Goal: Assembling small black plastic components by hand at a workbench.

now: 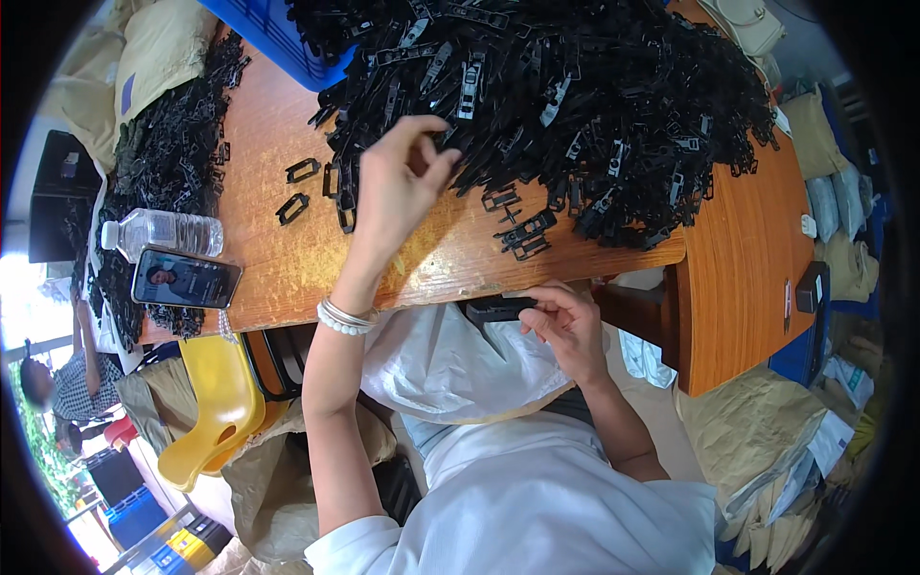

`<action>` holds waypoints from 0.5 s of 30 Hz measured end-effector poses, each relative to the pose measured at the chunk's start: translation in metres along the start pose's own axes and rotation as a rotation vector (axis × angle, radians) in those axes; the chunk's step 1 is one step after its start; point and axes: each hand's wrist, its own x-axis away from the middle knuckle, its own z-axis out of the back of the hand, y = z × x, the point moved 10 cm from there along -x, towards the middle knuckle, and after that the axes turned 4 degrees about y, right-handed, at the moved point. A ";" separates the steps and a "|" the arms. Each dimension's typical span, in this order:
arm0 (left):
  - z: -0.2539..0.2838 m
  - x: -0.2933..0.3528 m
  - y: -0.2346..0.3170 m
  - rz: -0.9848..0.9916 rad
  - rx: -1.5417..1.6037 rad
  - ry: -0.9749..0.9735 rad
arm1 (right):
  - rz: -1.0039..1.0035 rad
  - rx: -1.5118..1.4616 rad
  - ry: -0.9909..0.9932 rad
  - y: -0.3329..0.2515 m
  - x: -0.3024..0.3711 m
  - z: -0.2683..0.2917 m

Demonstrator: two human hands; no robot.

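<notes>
While we look down from the head view, both our hands are on black plastic clips at the edge of the wooden table [287, 115].

left hand: our left hand [398, 187] is raised over the table, fingers curled and pinched at the near fringe of the clip pile [575, 105]. We can't tell whether a clip is actually between the fingertips.

right hand: our right hand [565, 326] sits below the table edge, closed around a small stack of clips [498, 307], thumb on top, fingers underneath.

pile: a big tangled heap just beyond the left fingertips, running off to its right.

loose clips: a few single clips [302, 171] lie flat just left of the left hand; another clump [525, 233] lies between the two hands.

bag: a white bag [450, 364] hangs open right under the right hand.

handling: our judgement is light, stiff, thin moulded frames. They probably snag on each other in the heap, so pulling one may drag neighbours. Best taken by a long side bar, pinched thumb to forefinger.

stack grip: hold it across the flat faces, or it likely fans out.

other: a phone [184, 278] and a water bottle [163, 232] lie well left of the left hand.
</notes>
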 end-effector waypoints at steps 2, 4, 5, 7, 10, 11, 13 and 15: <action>-0.015 0.003 0.006 -0.163 -0.102 -0.060 | 0.010 -0.002 0.009 -0.001 -0.001 0.001; -0.030 0.006 0.011 -0.308 -0.143 -0.116 | 0.056 -0.018 0.015 -0.005 -0.002 0.003; -0.034 0.005 0.010 -0.308 -0.143 -0.115 | 0.057 -0.017 0.015 -0.005 -0.002 0.003; -0.048 0.008 0.025 -0.482 -0.260 -0.118 | 0.042 0.007 0.038 -0.003 -0.002 0.005; -0.070 0.003 0.036 -0.576 -0.538 -0.103 | 0.059 -0.010 0.045 -0.004 -0.004 0.002; -0.078 0.000 0.038 -0.611 -0.617 -0.077 | 0.060 -0.010 0.038 -0.005 -0.004 0.001; -0.085 -0.005 0.036 -0.582 -0.683 -0.071 | 0.060 0.021 0.069 -0.003 -0.004 0.002; -0.090 -0.008 0.033 -0.529 -0.765 -0.072 | 0.071 0.063 0.064 -0.007 -0.007 0.004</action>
